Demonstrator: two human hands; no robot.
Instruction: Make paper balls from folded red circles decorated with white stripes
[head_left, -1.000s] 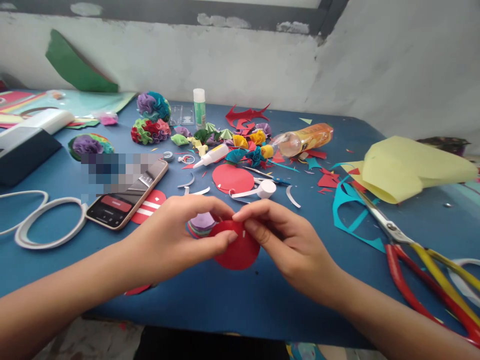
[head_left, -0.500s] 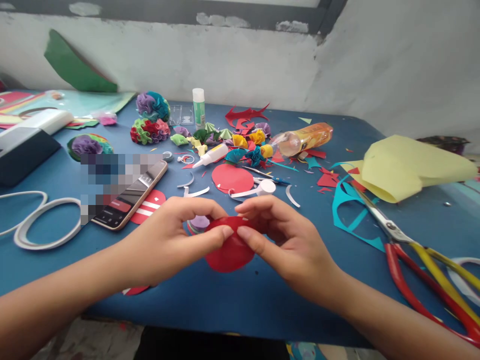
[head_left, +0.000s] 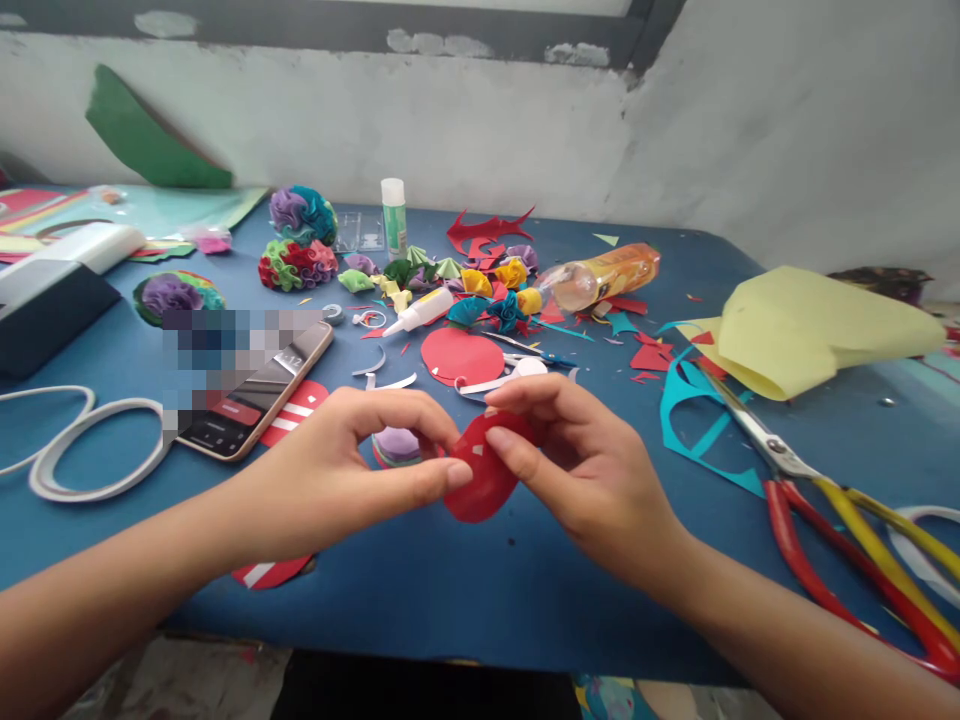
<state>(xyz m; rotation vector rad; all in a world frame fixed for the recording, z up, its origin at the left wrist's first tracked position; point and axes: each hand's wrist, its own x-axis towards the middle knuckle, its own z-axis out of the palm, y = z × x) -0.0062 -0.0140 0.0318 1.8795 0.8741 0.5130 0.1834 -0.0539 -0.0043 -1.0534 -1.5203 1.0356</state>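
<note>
Pinches a glossy red paper disc (head_left: 484,495) between thumbs and fingers of left hand (head_left: 352,470) and right hand (head_left: 596,465), above blue table (head_left: 600,620) at near centre, apparently already cut round, showing small white bits but no long strips like striped red-and-white paper piece (head_left: 301,410) at left.

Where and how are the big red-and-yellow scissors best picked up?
Probably by the handles, with the right hand coming from the near side: their wide loops reach toward the person, while the slim metal blades point away.
</note>
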